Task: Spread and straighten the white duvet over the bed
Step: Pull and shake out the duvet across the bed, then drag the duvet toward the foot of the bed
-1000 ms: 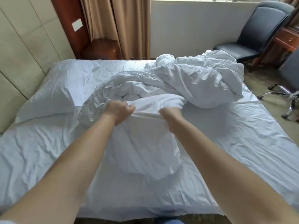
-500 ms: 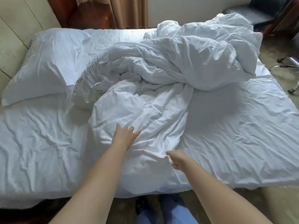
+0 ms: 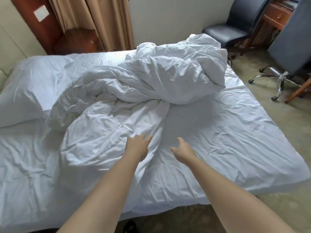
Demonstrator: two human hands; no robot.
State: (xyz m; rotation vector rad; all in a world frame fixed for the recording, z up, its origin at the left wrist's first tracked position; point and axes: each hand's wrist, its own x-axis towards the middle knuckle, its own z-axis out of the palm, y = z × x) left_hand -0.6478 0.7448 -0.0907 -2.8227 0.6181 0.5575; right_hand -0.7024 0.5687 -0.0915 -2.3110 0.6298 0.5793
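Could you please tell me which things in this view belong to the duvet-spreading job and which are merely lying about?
Belongs to the job:
white duvet, bunched
bed
left hand, open
right hand, open

Lying about:
pillow
black chair
swivel chair base
curtain

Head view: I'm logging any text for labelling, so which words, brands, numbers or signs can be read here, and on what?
None can be read.
The white wall plate on the wooden panel is blank.
The duvet, pillow and black chair show no label or brand.
The items on the desk are too small and blurred to read.
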